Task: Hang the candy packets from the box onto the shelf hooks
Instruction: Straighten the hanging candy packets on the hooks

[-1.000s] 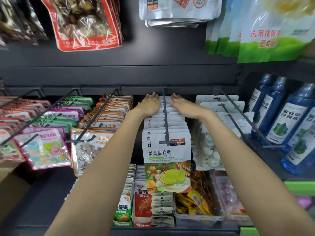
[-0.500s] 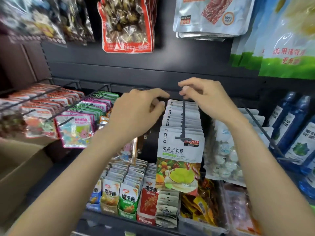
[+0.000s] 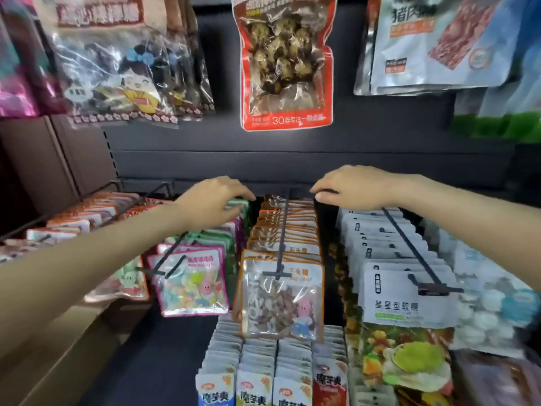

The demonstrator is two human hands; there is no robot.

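Packets of orange-edged candy (image 3: 282, 300) hang in a dense row on the middle shelf hook (image 3: 283, 230), running from between the two hands forward to the hook's crossbar. Each looks light and limp: thin, glossy film with loose sweets inside, likely slippery on the clear face and easily creased. I judge the stiffer printed header around the punched hole to be the best place to take one, pinched at its two top corners so the hole stays flat for threading.

At the back end of that row the left hand (image 3: 212, 202) hovers with fingers loosely curled, its tips above the green and pink packets (image 3: 191, 284) just to its own side; whether it touches them I cannot tell. The right hand (image 3: 355, 187) reaches in from the other side, fingers extended over the rearmost orange packets, holding nothing that shows. White-headed packets (image 3: 407, 303) fill the hook beneath the right forearm.

A cardboard box (image 3: 55, 361) sits low, beneath the left forearm, and its contents are out of sight. Below the hands, trays on the shelf floor (image 3: 152, 367) hold upright rows of small sachets (image 3: 254, 385), packed tight.
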